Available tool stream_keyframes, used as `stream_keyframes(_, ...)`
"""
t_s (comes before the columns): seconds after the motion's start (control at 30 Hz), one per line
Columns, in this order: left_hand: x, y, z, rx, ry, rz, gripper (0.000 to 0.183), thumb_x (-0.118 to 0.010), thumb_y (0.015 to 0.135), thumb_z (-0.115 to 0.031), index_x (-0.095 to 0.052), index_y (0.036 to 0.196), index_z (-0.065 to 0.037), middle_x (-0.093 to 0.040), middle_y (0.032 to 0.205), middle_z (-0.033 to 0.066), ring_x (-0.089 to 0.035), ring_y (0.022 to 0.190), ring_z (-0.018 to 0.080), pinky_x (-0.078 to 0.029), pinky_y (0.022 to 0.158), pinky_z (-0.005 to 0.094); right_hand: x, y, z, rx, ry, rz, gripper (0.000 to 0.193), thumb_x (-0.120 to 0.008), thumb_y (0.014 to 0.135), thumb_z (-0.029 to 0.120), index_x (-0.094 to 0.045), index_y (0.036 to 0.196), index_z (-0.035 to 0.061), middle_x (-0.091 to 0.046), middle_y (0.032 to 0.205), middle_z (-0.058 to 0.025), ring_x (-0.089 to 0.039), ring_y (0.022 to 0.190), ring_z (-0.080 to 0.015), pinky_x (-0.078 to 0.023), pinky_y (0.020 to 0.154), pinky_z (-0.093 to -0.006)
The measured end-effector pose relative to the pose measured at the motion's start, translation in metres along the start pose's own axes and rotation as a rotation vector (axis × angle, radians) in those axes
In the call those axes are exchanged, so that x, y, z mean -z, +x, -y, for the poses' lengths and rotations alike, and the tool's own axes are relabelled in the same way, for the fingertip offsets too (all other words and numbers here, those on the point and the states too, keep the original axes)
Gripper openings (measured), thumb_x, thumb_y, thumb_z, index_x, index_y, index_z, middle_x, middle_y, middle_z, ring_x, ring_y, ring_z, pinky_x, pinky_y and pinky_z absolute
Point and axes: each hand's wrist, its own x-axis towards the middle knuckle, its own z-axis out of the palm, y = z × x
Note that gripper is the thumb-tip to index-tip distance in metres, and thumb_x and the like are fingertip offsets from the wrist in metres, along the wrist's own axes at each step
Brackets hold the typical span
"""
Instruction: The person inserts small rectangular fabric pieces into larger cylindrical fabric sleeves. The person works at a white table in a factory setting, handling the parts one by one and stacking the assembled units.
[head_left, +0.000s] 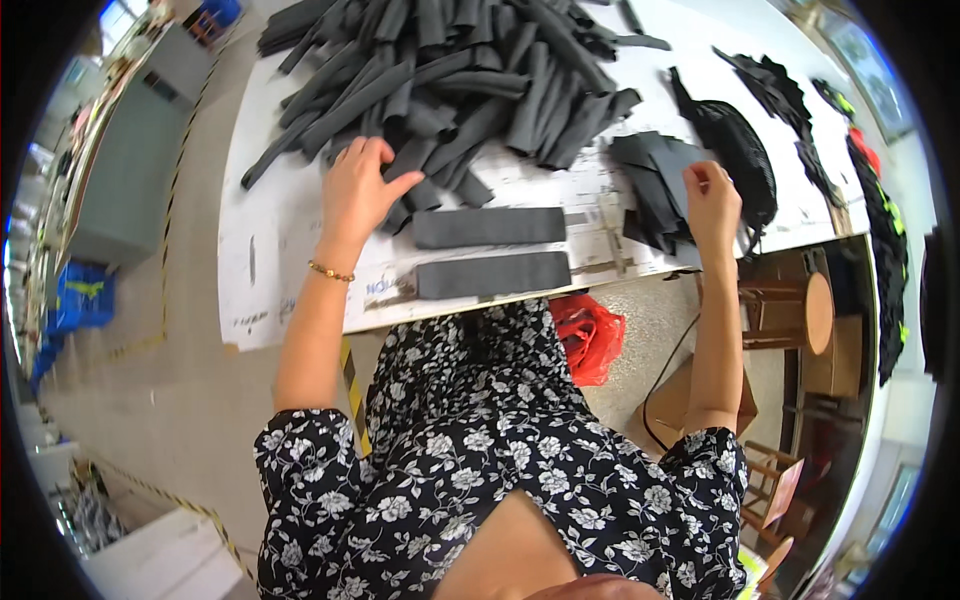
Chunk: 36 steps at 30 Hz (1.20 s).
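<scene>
My left hand (355, 195), with a beaded bracelet on its wrist, reaches to the near left edge of a big heap of dark grey fabric strips (480, 85). Its thumb stands apart from the fingers, and nothing shows between them. Two grey strips (490, 228) lie flat, one in front of the other, near the table's front edge between my hands. At the right, my right hand (714, 205) is over the right side of a stack of flat grey pieces (652, 185). Its fingers are closed in a pinch; what they hold, if anything, is hidden.
The white table (275, 255) carries pen marks and tape. Black mesh material (735, 145) lies beyond the stack, with more black pieces (785, 110) farther right. Below the edge are a red plastic bag (590, 335), a cardboard box (675, 400) and a wooden stool (815, 313).
</scene>
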Motion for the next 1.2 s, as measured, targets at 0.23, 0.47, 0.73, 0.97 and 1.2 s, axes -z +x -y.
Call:
stream_keyframes(0.23, 0.026, 0.002, 0.005, 0.318, -0.378, 0.030, 0.026, -0.074, 0.088, -0.023, -0.066, 0.088, 0.002, -0.068, 0.079, 0.0063, -0.060, 0.064, 0.0164, -0.049, 0.061, 0.0309, -0.036, -0.003, 0.005, 0.130, -0.600, 0.263, 0.028, -0.062, 0.093, 0.024, -0.072, 0.094, -0.0018, -0.064, 0.111, -0.0198, -0.063, 0.100, -0.0376, -0.053, 0.082, -0.0445)
stream_keyframes(0.47, 0.044, -0.028, -0.012, 0.653, -1.302, -0.003, 0.031, -0.060, 0.100, -0.034, -0.061, 0.097, -0.003, -0.065, 0.069, 0.0093, -0.055, 0.043, 0.0128, -0.041, 0.039, 0.0228, -0.037, -0.028, 0.013, 0.326, -0.741, 0.188, 0.013, -0.057, 0.087, 0.011, -0.068, 0.087, 0.0052, -0.065, 0.098, -0.0094, -0.063, 0.097, -0.0269, -0.052, 0.079, -0.0386)
stream_keyframes(0.73, 0.065, -0.036, -0.065, 0.424, -1.809, -0.171, 0.030, -0.055, 0.102, -0.017, -0.055, 0.124, 0.002, -0.068, 0.107, 0.0211, -0.070, 0.090, 0.0304, -0.058, 0.073, 0.0370, 0.014, 0.000, 0.048, 0.384, -0.274, -0.288, 0.024, -0.063, 0.095, 0.012, -0.071, 0.118, 0.0120, -0.071, 0.110, -0.0083, -0.069, 0.097, -0.0269, -0.057, 0.079, -0.0358)
stream_keyframes(0.97, 0.042, -0.029, -0.097, 0.445, -2.010, -0.023, 0.038, -0.063, 0.094, -0.002, -0.054, 0.131, -0.001, -0.066, 0.120, 0.0152, -0.066, 0.110, 0.0312, -0.057, 0.094, 0.0449, 0.002, -0.008, 0.208, 1.022, 0.206, -0.217, 0.034, -0.067, 0.084, 0.003, -0.063, 0.117, -0.0008, -0.063, 0.125, -0.0195, -0.065, 0.109, -0.0334, -0.054, 0.093, -0.0427)
stream_keyframes(1.2, 0.042, -0.031, -0.082, 0.498, -2.115, 0.067, 0.047, -0.063, 0.093, 0.000, -0.051, 0.139, -0.005, -0.069, 0.112, 0.0092, -0.070, 0.097, 0.0239, -0.059, 0.090, 0.0420, -0.029, -0.025, 0.221, 1.056, 0.380, 0.100, 0.053, -0.068, 0.082, 0.002, -0.057, 0.133, 0.0024, -0.061, 0.128, -0.0180, -0.064, 0.102, -0.0355, -0.050, 0.097, -0.0481)
